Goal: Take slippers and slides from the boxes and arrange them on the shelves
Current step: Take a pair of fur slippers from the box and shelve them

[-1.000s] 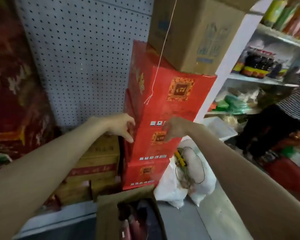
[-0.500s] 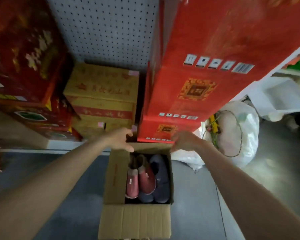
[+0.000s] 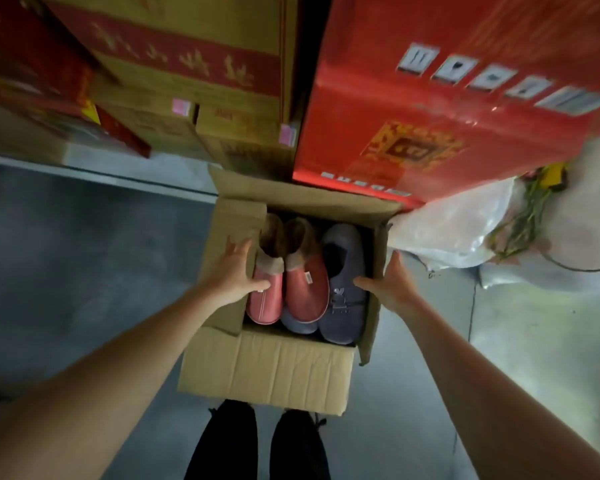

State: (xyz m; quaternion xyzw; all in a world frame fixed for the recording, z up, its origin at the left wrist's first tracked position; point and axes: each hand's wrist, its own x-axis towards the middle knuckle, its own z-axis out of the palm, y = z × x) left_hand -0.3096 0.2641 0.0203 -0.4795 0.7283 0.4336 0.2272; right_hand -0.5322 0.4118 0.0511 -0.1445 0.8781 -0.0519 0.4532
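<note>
1 open carton (image 3: 267,372) on grey floor (image 3: 84,271)

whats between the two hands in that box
In the head view, pink slippers and purple slippers lie in the open box between the left hand and right hand.

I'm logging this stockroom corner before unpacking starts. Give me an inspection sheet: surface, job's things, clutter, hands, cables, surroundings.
Surface: grey floor, smooth.
Job's things: cardboard box on the floor, flaps open; inside, two pink slippers with fleece lining, beside grey slippers.
Clutter: white plastic bags right of the box.
Hands: left hand open at the box's left flap, thumb over a pink slipper; right hand open at the right wall, thumb over a grey slipper.
Cables: thin dark loop on the bags; wire or string, cannot tell.
Surroundings: red cartons and yellow cartons stacked behind the box.
</note>
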